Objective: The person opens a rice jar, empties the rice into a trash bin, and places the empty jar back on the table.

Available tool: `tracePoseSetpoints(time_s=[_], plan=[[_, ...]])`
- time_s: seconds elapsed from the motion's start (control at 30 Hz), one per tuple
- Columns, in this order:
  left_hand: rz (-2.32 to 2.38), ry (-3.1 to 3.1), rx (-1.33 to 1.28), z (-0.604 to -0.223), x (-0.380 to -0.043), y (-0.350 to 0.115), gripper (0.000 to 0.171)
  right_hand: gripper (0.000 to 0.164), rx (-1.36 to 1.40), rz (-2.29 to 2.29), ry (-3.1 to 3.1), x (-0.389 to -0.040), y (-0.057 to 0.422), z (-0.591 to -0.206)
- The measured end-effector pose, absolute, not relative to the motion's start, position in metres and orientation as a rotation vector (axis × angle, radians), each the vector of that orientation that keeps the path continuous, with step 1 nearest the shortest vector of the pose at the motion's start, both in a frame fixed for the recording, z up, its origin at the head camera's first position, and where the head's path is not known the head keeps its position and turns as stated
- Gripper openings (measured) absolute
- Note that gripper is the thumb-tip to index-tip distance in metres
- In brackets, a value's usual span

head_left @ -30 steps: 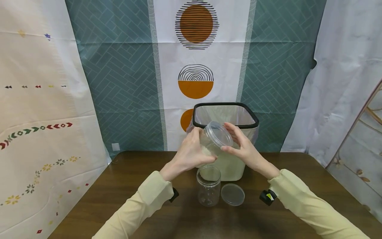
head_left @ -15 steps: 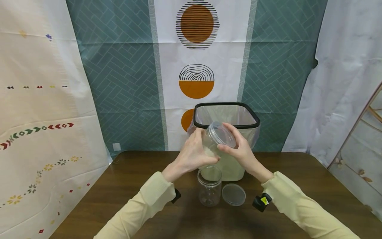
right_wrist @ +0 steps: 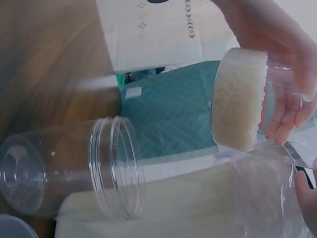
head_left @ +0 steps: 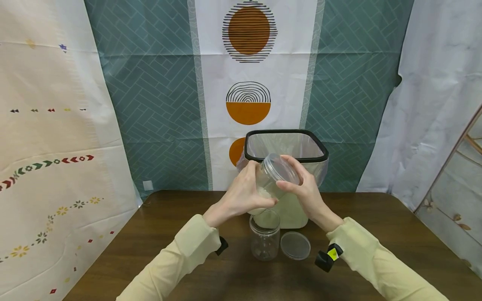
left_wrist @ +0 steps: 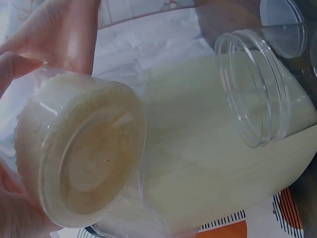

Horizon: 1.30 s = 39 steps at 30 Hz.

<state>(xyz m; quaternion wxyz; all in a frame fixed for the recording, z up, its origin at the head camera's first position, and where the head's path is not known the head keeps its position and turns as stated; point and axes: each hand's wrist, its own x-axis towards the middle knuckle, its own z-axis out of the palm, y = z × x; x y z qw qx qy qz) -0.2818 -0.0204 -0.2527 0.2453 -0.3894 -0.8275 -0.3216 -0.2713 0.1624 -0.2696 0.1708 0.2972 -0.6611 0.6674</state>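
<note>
Near the centre of the head view, two hands hold a filled jar [head_left: 266, 184], clear and tilted, its top leaning toward the upper right. The grip of the left hand [head_left: 244, 190] is curled round the jar's body from the left, spread about as wide as the body, with the thumb low at the near side. The grip of the right hand [head_left: 306, 186] is spread about as wide as the jar lid [head_left: 281, 169], fingers at its upper edge and thumb at its lower edge. Pale grains [right_wrist: 240, 101] lie packed in the base end of the jar, as the right wrist view shows at right; in the left wrist view the round base is at left of centre.

Below the hands, at lower centre of the head view, an uncovered jar [head_left: 265, 242] stands upright on the dark wooden bench [head_left: 177, 255]. A loose lid [head_left: 295, 246] lies flat just beside it, to the right. Behind the hands stands a pale bin [head_left: 291, 215] with a black rim [head_left: 286, 131] and a translucent liner [head_left: 286, 144]. A patterned cloth [head_left: 158, 104], green and white with orange shapes, hangs across the upper middle of the frame.
</note>
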Motion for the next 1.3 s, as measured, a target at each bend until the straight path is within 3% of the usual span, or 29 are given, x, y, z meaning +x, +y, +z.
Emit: tracePoseSetpoints(time_s=[0.73, 1.07, 1.3], plan=[[-1.123, -2.533, -1.323, -0.237, -0.286, -0.038, 0.066, 0.070, 1.214, 2.031, -1.927, -0.275, 0.175, -0.262], [-1.367, -2.576, -1.591, -0.233, -0.291, -0.045, 0.081, 0.074, 1.463, 1.974, -1.992, -0.278, 0.180, -0.255], [-1.353, -2.568, -1.611, -0.236, -0.293, -0.046, 0.077, 0.080, 1.616, 1.887, -2.064, -0.282, 0.185, -0.250]])
